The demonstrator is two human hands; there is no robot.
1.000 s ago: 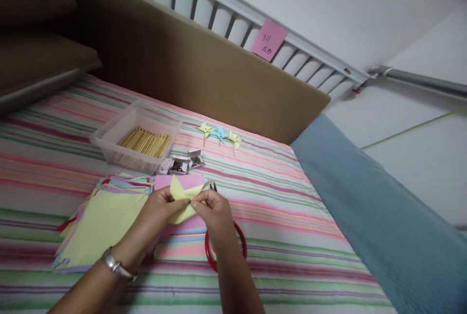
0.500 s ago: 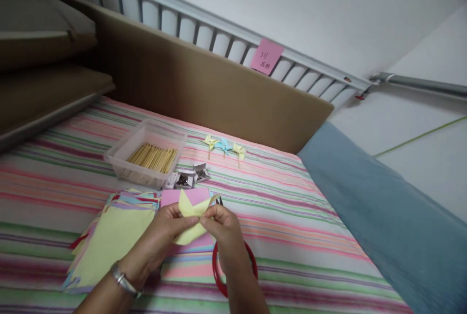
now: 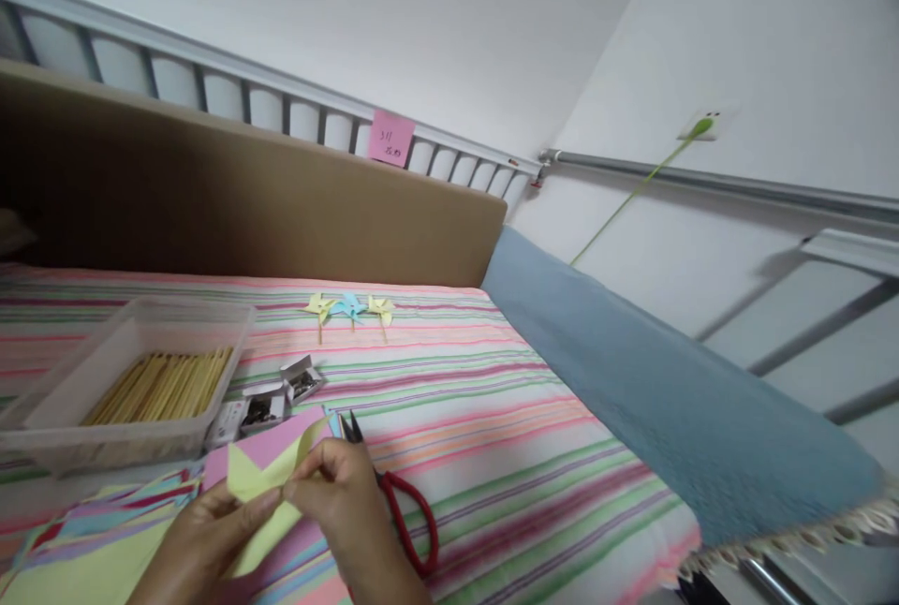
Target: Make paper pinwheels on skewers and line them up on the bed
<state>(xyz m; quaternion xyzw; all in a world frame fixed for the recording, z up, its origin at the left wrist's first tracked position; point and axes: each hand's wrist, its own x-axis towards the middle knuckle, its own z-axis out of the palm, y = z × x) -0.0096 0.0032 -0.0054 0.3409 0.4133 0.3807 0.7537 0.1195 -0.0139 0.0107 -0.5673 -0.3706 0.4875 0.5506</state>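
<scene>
Both my hands pinch a partly folded yellow paper [image 3: 259, 483] low in the view, above a pink sheet [image 3: 267, 446]. My left hand [image 3: 203, 539] grips its left side and my right hand [image 3: 337, 502] pinches the centre fold. Red-handled scissors [image 3: 400, 511] lie just right of my right hand on the striped bedsheet [image 3: 492, 418]. Three finished paper pinwheels [image 3: 349, 308] lie in a row farther back.
A clear plastic tray [image 3: 42, 427] of wooden sticks sits at the left, with small open boxes of pins [image 3: 271, 399] beside it. Coloured paper sheets [image 3: 77, 539] lie at the lower left. A brown board [image 3: 211, 193] backs the bed; a blue blanket [image 3: 653, 399] lies at the right.
The camera swung right and up, so the tray and papers slid left in view. My hands kept pinching the yellow paper and now sit lower in the frame.
</scene>
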